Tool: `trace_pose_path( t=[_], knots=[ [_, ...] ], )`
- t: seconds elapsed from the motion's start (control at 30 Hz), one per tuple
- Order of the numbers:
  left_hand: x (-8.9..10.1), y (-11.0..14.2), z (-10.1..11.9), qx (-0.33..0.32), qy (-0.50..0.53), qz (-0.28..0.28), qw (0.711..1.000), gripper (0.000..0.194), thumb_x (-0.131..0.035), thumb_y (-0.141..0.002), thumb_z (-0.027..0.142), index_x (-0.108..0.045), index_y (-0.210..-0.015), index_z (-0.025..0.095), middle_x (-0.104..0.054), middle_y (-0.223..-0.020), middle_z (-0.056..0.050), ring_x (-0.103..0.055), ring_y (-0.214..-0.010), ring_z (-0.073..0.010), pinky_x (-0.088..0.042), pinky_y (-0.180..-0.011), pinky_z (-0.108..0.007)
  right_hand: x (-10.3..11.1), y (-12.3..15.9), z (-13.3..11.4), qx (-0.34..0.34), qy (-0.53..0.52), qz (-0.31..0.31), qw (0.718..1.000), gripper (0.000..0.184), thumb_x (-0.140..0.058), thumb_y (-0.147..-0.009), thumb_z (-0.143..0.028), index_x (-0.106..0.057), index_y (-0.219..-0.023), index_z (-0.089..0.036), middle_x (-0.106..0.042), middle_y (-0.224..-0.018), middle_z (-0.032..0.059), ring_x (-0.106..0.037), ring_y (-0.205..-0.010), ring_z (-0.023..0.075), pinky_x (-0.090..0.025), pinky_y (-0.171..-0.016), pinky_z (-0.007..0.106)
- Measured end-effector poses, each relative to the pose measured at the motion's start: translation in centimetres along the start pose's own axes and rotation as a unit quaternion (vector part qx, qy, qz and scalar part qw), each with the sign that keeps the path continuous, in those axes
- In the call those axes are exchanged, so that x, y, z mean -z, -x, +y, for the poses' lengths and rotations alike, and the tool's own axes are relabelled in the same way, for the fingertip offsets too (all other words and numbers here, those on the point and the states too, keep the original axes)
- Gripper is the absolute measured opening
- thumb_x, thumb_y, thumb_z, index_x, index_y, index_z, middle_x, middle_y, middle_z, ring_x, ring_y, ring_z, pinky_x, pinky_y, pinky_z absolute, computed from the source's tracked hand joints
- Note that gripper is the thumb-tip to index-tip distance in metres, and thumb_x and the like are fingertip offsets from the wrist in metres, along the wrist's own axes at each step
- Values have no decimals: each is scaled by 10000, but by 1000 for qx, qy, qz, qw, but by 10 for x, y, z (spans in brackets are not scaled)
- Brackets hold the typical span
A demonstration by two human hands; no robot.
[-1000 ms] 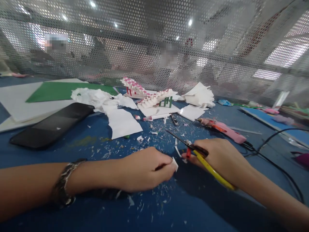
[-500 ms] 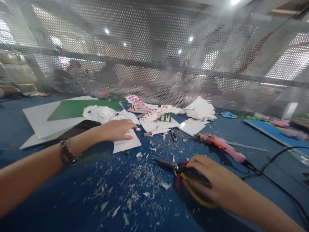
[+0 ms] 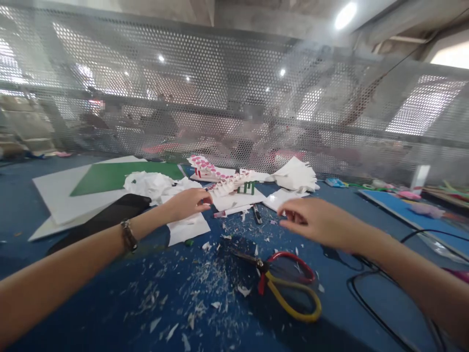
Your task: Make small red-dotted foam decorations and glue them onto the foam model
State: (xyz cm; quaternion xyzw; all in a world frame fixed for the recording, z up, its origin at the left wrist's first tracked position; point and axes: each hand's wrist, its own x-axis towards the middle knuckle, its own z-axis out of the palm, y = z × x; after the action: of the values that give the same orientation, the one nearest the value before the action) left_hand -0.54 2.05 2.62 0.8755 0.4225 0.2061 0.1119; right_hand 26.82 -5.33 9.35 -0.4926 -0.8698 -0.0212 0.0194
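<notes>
And there, across the back, a grey perforated metal screen (image 3: 220, 93) is seen; at right, a flat blue board (image 3: 390, 203) is laid.

Nearer than right hand (image 3: 315, 220), scissors (image 3: 261, 265) are built of dark metal blades (image 3: 245, 256), smooth plastic-looking handles (image 3: 310, 318). Matt paper sheet (image 3: 188, 230) is partly hidden by left hand (image 3: 188, 203). Perforated metal screen (image 3: 205, 58) is seen beyond both.

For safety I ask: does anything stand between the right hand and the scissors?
Nothing visible does. The scissors lie uncovered on the blue table, lower in view than the right hand; only white scraps lie around them.
</notes>
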Motion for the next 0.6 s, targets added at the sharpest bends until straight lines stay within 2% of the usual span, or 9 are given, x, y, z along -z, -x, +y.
trace_pose_path(
  t=[0.07,0.13,0.2,0.3,0.37,0.47,0.6],
  knots=[
    [3,7,10,-4,19,-5,1000,182,-481,-733,274,-613,-777,156,-577,-721,-51,-500,-652,-157,-346,-609,-248,9,-30,13,-11,60,44,997,304,-439,-777,-338,-546,-1000,-160,-604,-807,58,-543,-677,154,-386,-579,257],
    [5,16,20,-13,41,-16,999,191,-473,-748,297,-611,-778,169,-580,-737,-38,-512,-660,-142,-368,-611,-228,10,-61,24,-13,125,67,990,454,-490,-750,-301,-432,-1163,-121,-557,-1003,115,-544,-803,190,-394,-636,270],
    [5,25,29,-11,95,-18,995,204,-463,-759,304,-608,-816,173,-576,-800,-44,-524,-696,-140,-385,-614,-223,2,-90,31,-15,148,70,986,571,-518,-726,-234,-326,-1252,-123,-465,-1151,156,-533,-888,227,-392,-636,276],
    [3,40,39,46,209,-40,976,189,-521,-708,267,-584,-851,160,-554,-897,-56,-538,-731,-137,-405,-641,-236,-15,-121,34,-13,178,55,983,562,-545,-713,-205,-351,-1240,-167,-465,-1144,144,-550,-877,231,-396,-623,271],
    [3,48,44,92,274,-54,956,193,-539,-692,264,-578,-845,153,-548,-857,-43,-530,-706,-129,-402,-648,-244,-25,-132,34,-5,194,44,980,444,-530,-739,-199,-429,-1171,-170,-493,-1104,128,-552,-877,221,-408,-635,273],
    [1,56,51,145,383,-53,911,195,-568,-674,272,-569,-835,160,-535,-750,-1,-498,-628,-102,-387,-620,-240,-30,-139,36,-5,212,41,976,317,-482,-806,-250,-465,-1106,-151,-518,-1059,94,-546,-867,185,-441,-679,312],
    [-2,62,59,157,513,-13,844,216,-621,-632,231,-557,-830,176,-520,-677,35,-484,-592,-85,-371,-593,-232,-28,-139,38,-7,227,46,973,280,-414,-850,-308,-478,-1070,-147,-531,-1025,65,-543,-839,153,-455,-688,331]
  ],
)
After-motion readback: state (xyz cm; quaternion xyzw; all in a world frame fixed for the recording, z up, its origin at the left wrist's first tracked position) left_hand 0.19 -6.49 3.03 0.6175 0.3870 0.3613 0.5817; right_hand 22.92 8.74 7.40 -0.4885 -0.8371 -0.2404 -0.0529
